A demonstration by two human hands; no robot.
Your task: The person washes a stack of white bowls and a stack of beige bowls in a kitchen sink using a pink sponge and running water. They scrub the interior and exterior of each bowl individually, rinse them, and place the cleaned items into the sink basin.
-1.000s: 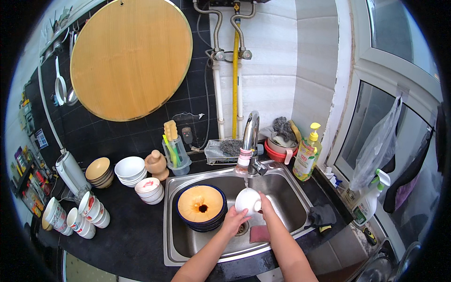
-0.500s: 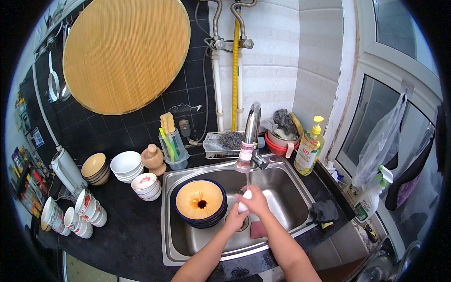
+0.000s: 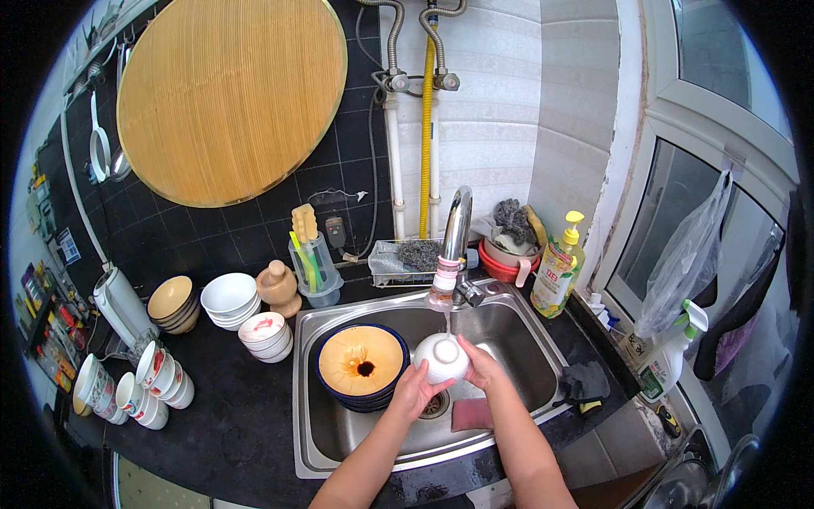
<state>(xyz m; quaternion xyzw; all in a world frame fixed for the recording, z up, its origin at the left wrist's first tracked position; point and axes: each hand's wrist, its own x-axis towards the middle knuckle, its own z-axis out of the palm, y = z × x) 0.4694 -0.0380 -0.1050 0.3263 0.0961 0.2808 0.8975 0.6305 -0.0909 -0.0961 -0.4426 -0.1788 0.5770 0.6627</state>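
A small white bowl (image 3: pixel 441 360) is upside down between my two hands, its foot ring facing up, under the stream from the chrome faucet (image 3: pixel 459 222). My left hand (image 3: pixel 414 392) grips its lower left rim, while my right hand (image 3: pixel 483 365) holds the right side. Below them lies the steel sink (image 3: pixel 526 373), its drain partly hidden by the hands. Left of the bowl stands a stack of dark-rimmed plates (image 3: pixel 363 360) with a tan inside and a dark spot near the middle. A reddish sponge or cloth (image 3: pixel 471 414) rests on the sink's near side.
On the left counter stand white bowls (image 3: pixel 231 297), patterned bowls (image 3: pixel 264 332), tan bowls (image 3: pixel 173 302) and stacked cups (image 3: pixel 161 377). A yellow-pump soap bottle (image 3: pixel 558 267) and red basin (image 3: pixel 507 265) sit behind the sink. Dark gloves (image 3: pixel 585 383) lie at its right edge.
The bowl has been turned so its rounded underside and foot ring show. My hands have moved apart, to either side of it.
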